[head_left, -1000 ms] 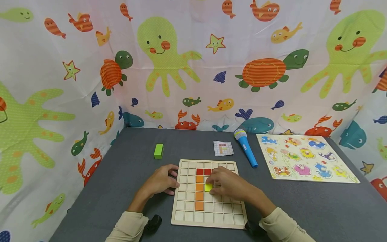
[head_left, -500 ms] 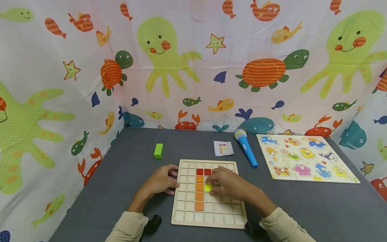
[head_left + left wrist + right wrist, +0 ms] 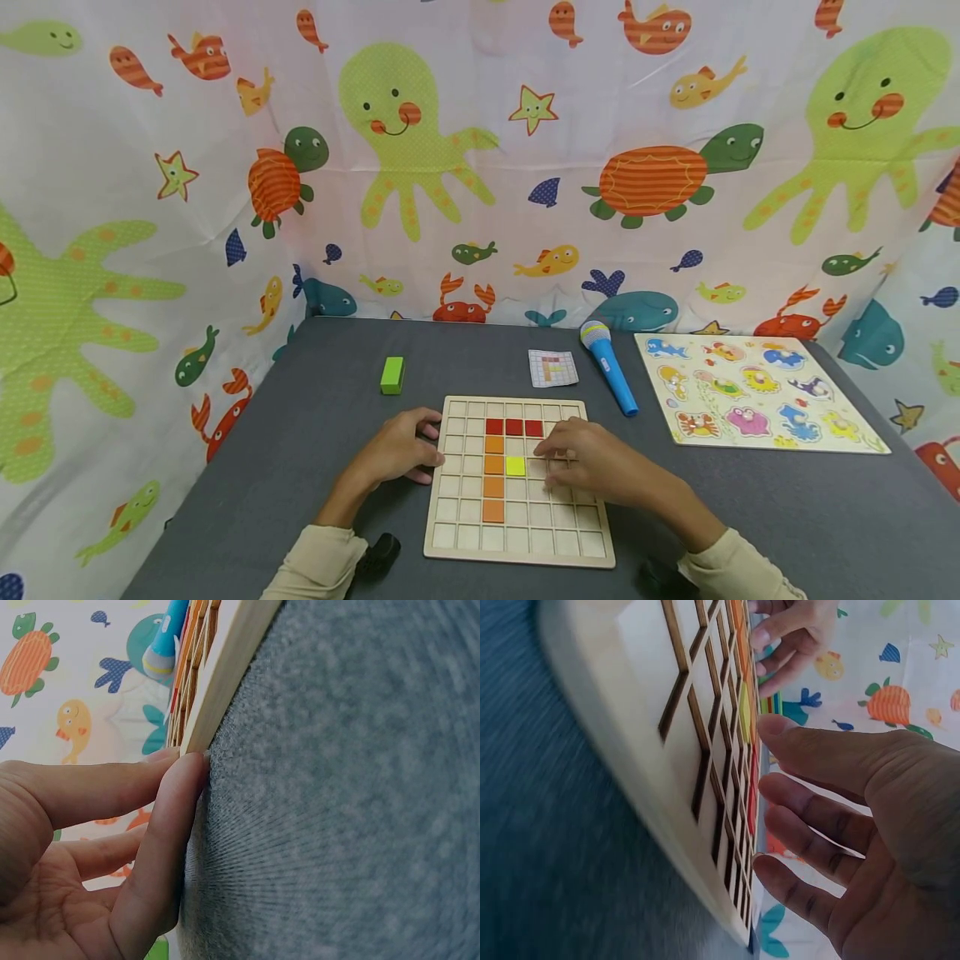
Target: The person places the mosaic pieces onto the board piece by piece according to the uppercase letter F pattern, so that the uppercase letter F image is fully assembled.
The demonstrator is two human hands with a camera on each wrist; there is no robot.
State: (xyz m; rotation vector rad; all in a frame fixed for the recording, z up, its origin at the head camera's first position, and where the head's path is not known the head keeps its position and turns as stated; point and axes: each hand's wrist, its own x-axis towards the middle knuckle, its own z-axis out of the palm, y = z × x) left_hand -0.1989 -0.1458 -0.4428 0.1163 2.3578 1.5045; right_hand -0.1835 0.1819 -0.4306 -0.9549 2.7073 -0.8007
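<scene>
A wooden grid board (image 3: 519, 542) lies on the dark table. Three red tiles (image 3: 513, 427) sit in a row, orange tiles (image 3: 493, 487) run down one column below the leftmost red one, and a single yellow tile (image 3: 515, 466) lies beside that column. At the board's left edge, my left hand (image 3: 401, 447) holds the rim; the left wrist view shows thumb and finger (image 3: 184, 776) meeting at it. My right hand (image 3: 600, 461) hovers over the board's right half, fingers loosely bent and apart, with nothing visible between them in the right wrist view.
Behind the board are a green block (image 3: 392, 376), a small paper card (image 3: 553, 368) with a coloured grid and a blue toy microphone (image 3: 609, 369). A sea-animal puzzle board (image 3: 780, 396) lies at the right. A printed cloth (image 3: 480, 150) stands around the table's back and sides.
My right hand has drawn back to the right from the yellow tile, uncovering it and the third red tile. My left hand stays at the board's left edge.
</scene>
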